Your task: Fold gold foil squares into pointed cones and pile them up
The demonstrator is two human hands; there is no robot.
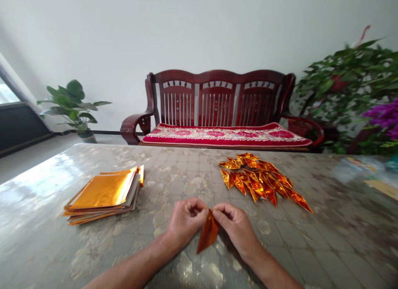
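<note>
My left hand [185, 222] and my right hand [236, 229] meet above the table, their fingertips pinching the top of a folded piece of orange-gold foil paper [208, 233]. Its pointed end hangs down toward me. Beyond my right hand lies a loose heap of similar pointed foil folds [258, 179]. Left of my left hand, a stack of flat gold foil sheets [102, 193] rests on the glossy stone-patterned tabletop [174, 171].
A dark red wooden bench [217, 98] with a red floral cushion [225, 135] stands beyond the table. A leafy potted plant [73, 106] is at back left, and a large plant with purple flowers [348, 90] is at right. Blurred papers [381, 189] lie on the table's right side.
</note>
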